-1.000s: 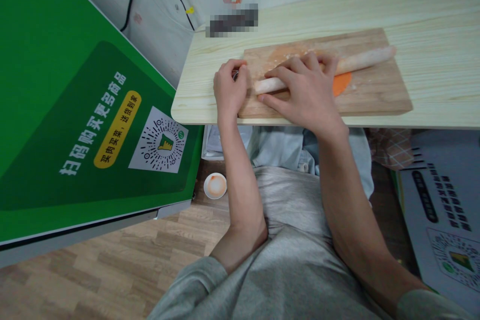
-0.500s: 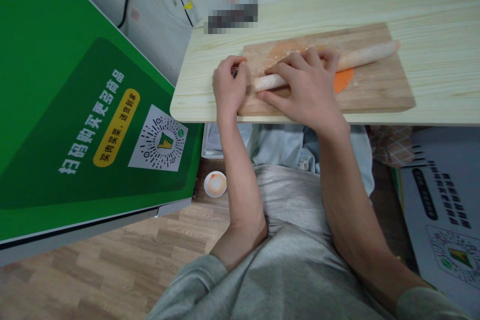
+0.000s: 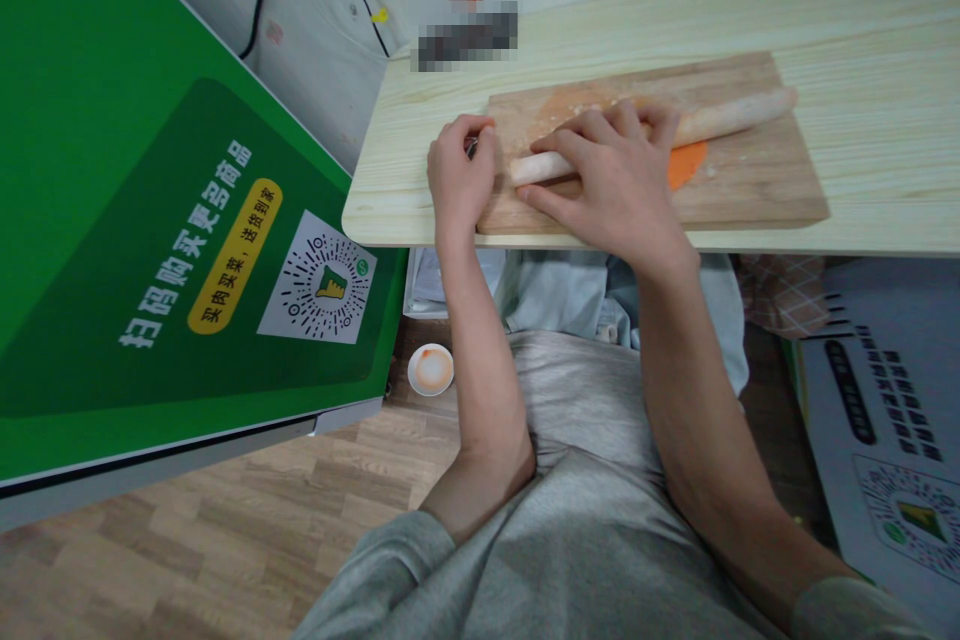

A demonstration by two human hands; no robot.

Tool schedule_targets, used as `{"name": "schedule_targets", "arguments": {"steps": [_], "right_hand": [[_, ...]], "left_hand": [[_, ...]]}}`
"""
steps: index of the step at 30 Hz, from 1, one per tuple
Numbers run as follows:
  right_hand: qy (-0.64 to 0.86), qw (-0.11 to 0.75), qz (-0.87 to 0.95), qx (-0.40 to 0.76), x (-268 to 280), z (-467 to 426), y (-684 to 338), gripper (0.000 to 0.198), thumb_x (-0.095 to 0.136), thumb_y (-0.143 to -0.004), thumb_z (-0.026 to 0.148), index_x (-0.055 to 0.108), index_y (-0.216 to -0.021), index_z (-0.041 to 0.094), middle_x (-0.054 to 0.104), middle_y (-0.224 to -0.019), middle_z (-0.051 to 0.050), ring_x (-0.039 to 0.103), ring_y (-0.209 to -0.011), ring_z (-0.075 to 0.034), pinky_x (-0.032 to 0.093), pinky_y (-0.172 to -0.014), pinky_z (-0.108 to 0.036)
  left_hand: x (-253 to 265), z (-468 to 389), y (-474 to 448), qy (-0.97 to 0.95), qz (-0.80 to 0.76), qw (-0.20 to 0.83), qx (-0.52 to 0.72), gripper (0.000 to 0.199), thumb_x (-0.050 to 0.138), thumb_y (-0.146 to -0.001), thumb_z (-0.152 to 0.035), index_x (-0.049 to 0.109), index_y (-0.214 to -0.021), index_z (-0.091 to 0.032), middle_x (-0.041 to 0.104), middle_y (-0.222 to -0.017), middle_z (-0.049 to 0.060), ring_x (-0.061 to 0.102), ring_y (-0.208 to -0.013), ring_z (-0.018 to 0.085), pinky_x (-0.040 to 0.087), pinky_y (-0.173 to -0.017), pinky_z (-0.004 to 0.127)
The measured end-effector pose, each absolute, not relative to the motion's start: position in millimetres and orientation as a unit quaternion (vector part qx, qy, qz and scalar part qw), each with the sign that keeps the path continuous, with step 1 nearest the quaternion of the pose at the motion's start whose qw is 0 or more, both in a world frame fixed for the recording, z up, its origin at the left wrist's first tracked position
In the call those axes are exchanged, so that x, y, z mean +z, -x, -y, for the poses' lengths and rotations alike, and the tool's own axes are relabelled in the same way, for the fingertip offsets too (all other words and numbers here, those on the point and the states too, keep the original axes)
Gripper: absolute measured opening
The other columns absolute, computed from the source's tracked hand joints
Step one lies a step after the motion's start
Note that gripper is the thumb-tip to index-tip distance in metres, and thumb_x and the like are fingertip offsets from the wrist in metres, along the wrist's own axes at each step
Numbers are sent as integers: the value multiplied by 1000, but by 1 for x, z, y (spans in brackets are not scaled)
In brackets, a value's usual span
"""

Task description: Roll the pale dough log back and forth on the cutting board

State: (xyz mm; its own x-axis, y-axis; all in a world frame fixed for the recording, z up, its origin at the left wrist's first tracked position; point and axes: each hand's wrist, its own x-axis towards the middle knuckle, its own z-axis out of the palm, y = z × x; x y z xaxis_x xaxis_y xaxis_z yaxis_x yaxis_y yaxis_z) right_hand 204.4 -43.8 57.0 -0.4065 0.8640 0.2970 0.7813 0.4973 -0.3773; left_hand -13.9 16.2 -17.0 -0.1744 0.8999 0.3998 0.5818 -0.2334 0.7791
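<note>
1. Right hand [image 3: 616, 178] is lying spread over the rolling pin [image 3: 739, 115] on the cutting board [image 3: 772, 190].
2. Left hand [image 3: 459, 178] is resting curled by the board's left edge, contents unclear.
3. Orange sheet [image 3: 688, 165], apparently flattened, is lying on the board, partly under the pin; what remains isn't showing.

— What colours go with your flat, round-edged orange piece [image 3: 688, 164]?
— Your rectangular tan wooden board [image 3: 757, 192], flecked white; your long, off-white cylindrical rod [image 3: 736, 116]; your pale-yellow wooden tabletop [image 3: 885, 110], streaked with grain.

A pale, seemingly floured rolling pin [image 3: 735, 116] slants across an orange sheet [image 3: 688, 165].
</note>
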Motion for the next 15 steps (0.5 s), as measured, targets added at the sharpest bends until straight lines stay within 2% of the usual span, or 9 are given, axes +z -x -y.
{"name": "schedule_targets", "arguments": {"steps": [7,10,13,15], "right_hand": [[495,228,832,103,58,45,-205,66,35,-102,83,71,-143,47,76,-144,-4,48,-141,-52,24,-114,-78],[498,225,830,109,58,45,-205,65,37,-101,83,70,-144,48,78,-138,-3,47,-142,-52,22,-114,-79],[497,229,829,111,57,44,-205,65,38,-101,83,71,-143,47,78,-139,-4,46,-142,-53,21,-114,-79],[493,235,830,109,56,44,-205,67,38,-102,84,73,-141,43,76,-142,-5,48,-141,-52,22,-115,-78]], "left_hand": [[-8,-10,8,-613,-598,166,490,12,66,-110,-34,75,-104,-29,82,-116,5,74,-120,27,57,-114,42],[-8,-10,8,-610,-600,175,487,17,66,-110,-40,75,-107,-27,82,-118,7,74,-122,28,56,-116,42],[-9,-10,8,-611,-600,175,485,21,66,-110,-44,75,-109,-25,82,-116,7,73,-127,28,54,-117,42],[-9,-11,8,-614,-600,167,486,16,67,-110,-40,75,-108,-26,82,-115,6,73,-125,28,55,-116,41]]}}
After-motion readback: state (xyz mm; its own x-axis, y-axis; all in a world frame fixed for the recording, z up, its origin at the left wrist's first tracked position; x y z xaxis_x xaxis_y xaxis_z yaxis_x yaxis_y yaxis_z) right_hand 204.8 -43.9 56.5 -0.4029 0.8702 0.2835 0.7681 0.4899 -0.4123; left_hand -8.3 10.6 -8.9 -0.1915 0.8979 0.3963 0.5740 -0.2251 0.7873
